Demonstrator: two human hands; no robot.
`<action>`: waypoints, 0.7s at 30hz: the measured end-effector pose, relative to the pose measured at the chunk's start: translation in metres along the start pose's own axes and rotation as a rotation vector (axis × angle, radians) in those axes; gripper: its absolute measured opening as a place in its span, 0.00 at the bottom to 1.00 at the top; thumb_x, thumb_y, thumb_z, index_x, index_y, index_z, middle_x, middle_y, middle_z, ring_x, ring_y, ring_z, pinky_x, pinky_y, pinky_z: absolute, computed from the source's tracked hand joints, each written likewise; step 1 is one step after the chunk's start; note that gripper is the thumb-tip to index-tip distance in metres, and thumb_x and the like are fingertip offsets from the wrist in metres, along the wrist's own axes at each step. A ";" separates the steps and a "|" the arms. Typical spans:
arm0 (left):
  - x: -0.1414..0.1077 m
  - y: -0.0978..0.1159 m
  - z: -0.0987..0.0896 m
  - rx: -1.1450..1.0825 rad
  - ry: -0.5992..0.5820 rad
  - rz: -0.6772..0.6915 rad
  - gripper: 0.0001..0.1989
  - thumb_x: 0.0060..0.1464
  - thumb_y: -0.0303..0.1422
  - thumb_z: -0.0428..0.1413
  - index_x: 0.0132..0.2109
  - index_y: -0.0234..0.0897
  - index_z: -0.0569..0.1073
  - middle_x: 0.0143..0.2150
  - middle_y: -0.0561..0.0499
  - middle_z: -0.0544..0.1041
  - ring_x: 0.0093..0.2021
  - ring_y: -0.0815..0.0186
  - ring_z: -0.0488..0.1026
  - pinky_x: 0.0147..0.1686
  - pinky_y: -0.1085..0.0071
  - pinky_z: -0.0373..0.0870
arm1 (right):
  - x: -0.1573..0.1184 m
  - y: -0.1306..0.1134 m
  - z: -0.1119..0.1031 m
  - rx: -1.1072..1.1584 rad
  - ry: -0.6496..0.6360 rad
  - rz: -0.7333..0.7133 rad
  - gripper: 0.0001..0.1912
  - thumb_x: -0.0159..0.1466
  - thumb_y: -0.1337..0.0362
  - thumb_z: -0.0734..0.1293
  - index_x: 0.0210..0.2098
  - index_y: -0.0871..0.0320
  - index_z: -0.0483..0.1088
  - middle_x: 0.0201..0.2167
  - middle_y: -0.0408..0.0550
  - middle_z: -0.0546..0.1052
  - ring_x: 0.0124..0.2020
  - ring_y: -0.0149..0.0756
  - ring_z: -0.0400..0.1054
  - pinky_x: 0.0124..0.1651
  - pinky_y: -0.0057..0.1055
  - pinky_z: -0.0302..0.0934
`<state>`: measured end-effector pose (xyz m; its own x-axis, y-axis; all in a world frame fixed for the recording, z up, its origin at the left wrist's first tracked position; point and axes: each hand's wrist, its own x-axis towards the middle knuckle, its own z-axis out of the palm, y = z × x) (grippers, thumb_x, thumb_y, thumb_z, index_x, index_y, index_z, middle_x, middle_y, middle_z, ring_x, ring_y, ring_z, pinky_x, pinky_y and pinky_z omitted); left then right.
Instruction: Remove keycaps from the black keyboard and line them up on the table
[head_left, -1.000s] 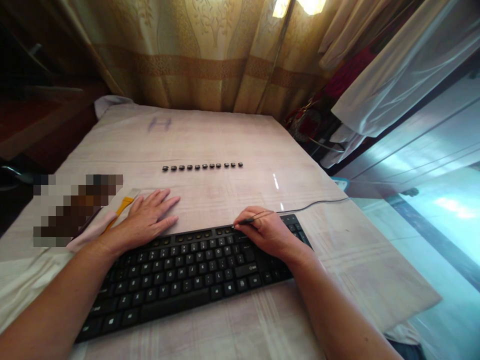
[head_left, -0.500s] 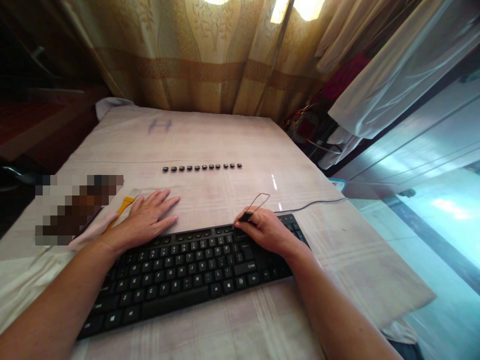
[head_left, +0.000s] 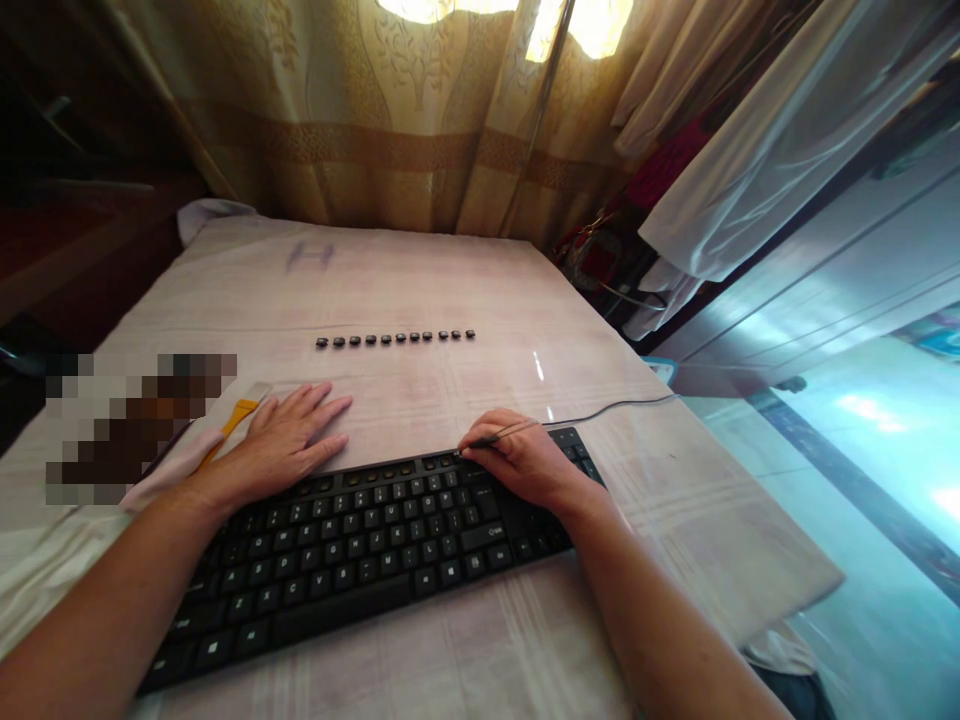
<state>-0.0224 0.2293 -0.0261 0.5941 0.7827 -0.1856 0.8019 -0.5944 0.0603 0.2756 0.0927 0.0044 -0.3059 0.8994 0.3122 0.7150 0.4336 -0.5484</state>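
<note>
A black keyboard [head_left: 360, 560] lies on the cloth-covered table, with bare key sockets along its top row. My left hand [head_left: 289, 440] rests flat with fingers spread at its upper left edge, holding nothing. Near the keyboard's upper right, my right hand [head_left: 517, 455] pinches a small tool [head_left: 487, 440] with a dark end and a thin wire loop. The tool's tip is at the top row. Beyond the keyboard, several small black keycaps [head_left: 385, 340] stand in a line.
A yellow-handled tool [head_left: 234, 418] lies left of my left hand, beside a blurred-out patch. The keyboard cable [head_left: 615, 405] runs right across the tablecloth [head_left: 675, 500]. Curtains [head_left: 337, 150] hang behind the table, and white fabric hangs at the upper right.
The tool in my right hand has tilted down, its wire loop now lying low over the hand. The whole view has shifted slightly. My left hand stays in place on the keyboard's edge.
</note>
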 end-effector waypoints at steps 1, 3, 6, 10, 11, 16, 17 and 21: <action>0.000 0.000 0.000 0.002 -0.002 0.002 0.32 0.60 0.49 0.40 0.67 0.42 0.59 0.71 0.45 0.52 0.69 0.49 0.49 0.64 0.50 0.45 | 0.001 0.000 0.000 -0.014 -0.014 -0.004 0.08 0.66 0.67 0.63 0.34 0.58 0.75 0.33 0.48 0.79 0.38 0.36 0.72 0.46 0.33 0.66; 0.000 0.001 -0.001 0.004 -0.006 0.006 0.32 0.60 0.49 0.40 0.67 0.42 0.59 0.71 0.44 0.52 0.69 0.48 0.49 0.64 0.50 0.45 | 0.002 0.000 0.001 -0.027 -0.039 -0.005 0.08 0.66 0.67 0.64 0.34 0.58 0.75 0.33 0.48 0.79 0.37 0.36 0.72 0.45 0.33 0.66; 0.000 0.002 -0.003 -0.001 -0.020 0.005 0.32 0.60 0.49 0.40 0.67 0.41 0.59 0.71 0.43 0.51 0.70 0.48 0.48 0.64 0.49 0.44 | 0.002 0.002 0.003 -0.024 -0.043 0.012 0.07 0.65 0.67 0.64 0.34 0.59 0.75 0.33 0.49 0.79 0.36 0.36 0.72 0.44 0.33 0.66; -0.001 0.002 -0.002 0.006 -0.036 -0.008 0.32 0.60 0.48 0.39 0.67 0.40 0.57 0.72 0.42 0.49 0.70 0.49 0.46 0.64 0.48 0.44 | 0.001 0.004 0.006 0.033 -0.022 0.097 0.06 0.65 0.67 0.65 0.34 0.58 0.75 0.32 0.47 0.78 0.36 0.35 0.73 0.43 0.31 0.65; -0.001 0.002 -0.001 0.007 -0.030 -0.008 0.32 0.60 0.49 0.39 0.67 0.40 0.58 0.71 0.42 0.50 0.70 0.49 0.46 0.64 0.48 0.44 | 0.000 0.004 0.006 0.061 -0.010 0.115 0.06 0.65 0.67 0.65 0.33 0.58 0.75 0.32 0.47 0.78 0.36 0.35 0.73 0.43 0.31 0.65; 0.000 -0.001 0.002 0.006 0.017 0.016 0.32 0.59 0.49 0.40 0.66 0.41 0.60 0.71 0.42 0.53 0.69 0.48 0.49 0.63 0.48 0.46 | -0.003 0.003 0.002 0.126 0.028 0.127 0.07 0.64 0.66 0.65 0.33 0.58 0.75 0.33 0.48 0.78 0.37 0.35 0.73 0.44 0.31 0.65; 0.001 -0.001 0.001 0.011 0.014 0.015 0.32 0.59 0.49 0.40 0.66 0.40 0.60 0.71 0.42 0.53 0.69 0.48 0.49 0.63 0.48 0.46 | -0.004 0.003 0.001 0.135 0.032 0.132 0.06 0.64 0.65 0.66 0.34 0.58 0.76 0.33 0.48 0.78 0.37 0.35 0.73 0.44 0.31 0.65; 0.000 0.000 -0.001 0.036 -0.031 -0.002 0.33 0.60 0.49 0.39 0.67 0.38 0.58 0.71 0.41 0.51 0.70 0.49 0.47 0.64 0.51 0.45 | -0.006 0.005 0.000 0.248 0.048 0.184 0.07 0.63 0.65 0.66 0.33 0.58 0.76 0.33 0.47 0.78 0.36 0.34 0.73 0.43 0.30 0.66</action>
<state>-0.0224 0.2302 -0.0248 0.5901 0.7779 -0.2161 0.7998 -0.5998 0.0251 0.2809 0.0893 -0.0005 -0.1516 0.9630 0.2228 0.5786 0.2693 -0.7699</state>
